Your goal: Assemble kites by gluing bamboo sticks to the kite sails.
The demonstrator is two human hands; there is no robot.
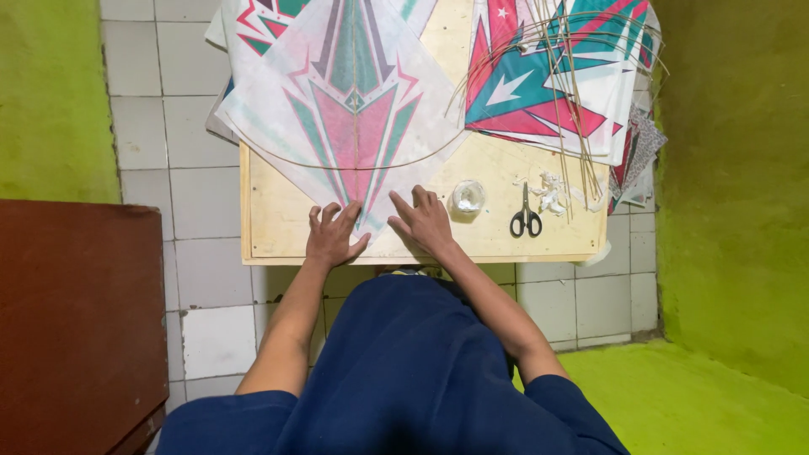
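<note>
Pressing both palms flat, you are holding the paper kite (354,126) down at its lower tip on the wooden board (270,227). Your left hand (333,236) and right hand (424,221) are lying open with fingers spread, gripping nothing. You are probably smoothing it, so keep pressure even either side of the centre spine. The scissors (526,219) and tape roll (468,196) are lying just right.

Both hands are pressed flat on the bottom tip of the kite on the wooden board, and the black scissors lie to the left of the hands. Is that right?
Not quite. In the head view the scissors lie to the right of the hands, past the roll of clear tape. The rest holds: the left hand and right hand press flat on the bottom tip of the kite on the wooden board.
</note>
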